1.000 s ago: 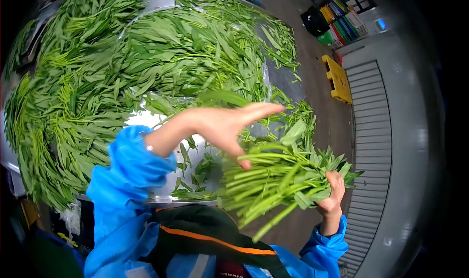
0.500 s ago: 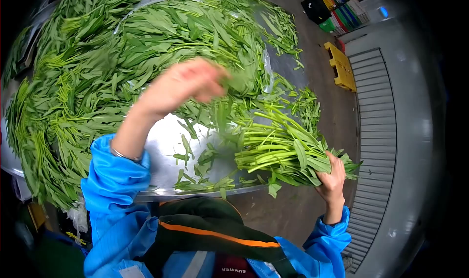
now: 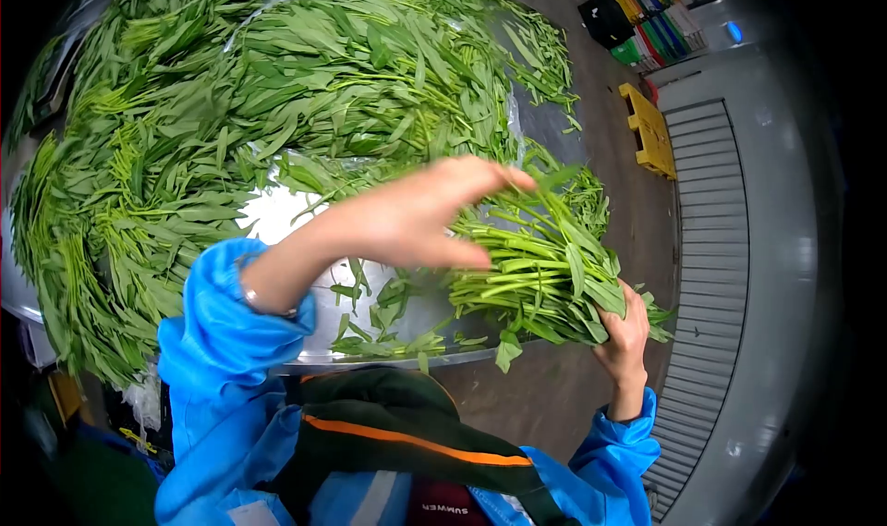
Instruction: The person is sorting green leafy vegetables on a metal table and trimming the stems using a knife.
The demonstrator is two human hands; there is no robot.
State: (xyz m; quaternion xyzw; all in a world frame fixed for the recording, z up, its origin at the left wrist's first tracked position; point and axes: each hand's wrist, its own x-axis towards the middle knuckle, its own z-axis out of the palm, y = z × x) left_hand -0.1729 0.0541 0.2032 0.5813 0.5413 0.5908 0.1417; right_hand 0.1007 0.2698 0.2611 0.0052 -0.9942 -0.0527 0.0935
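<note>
Over the near right corner of the worktop (image 3: 425,306), the right hand (image 3: 625,334) grips 1 bunch of leafy stems (image 3: 528,276); the left hand (image 3: 420,214), blurred, is spread wide beside the stem ends. Dark red clothing (image 3: 445,495) reads "SUMWER".

The left forearm (image 3: 300,263) is extended toward 2 o'clock; the left hand (image 3: 411,214), blurred, is held with thumb (image 3: 462,251) and fingers (image 3: 480,172) parted. At 4 o'clock, the right hand (image 3: 625,332) is curled, its wrist (image 3: 629,384) pointed toward 12.
</note>
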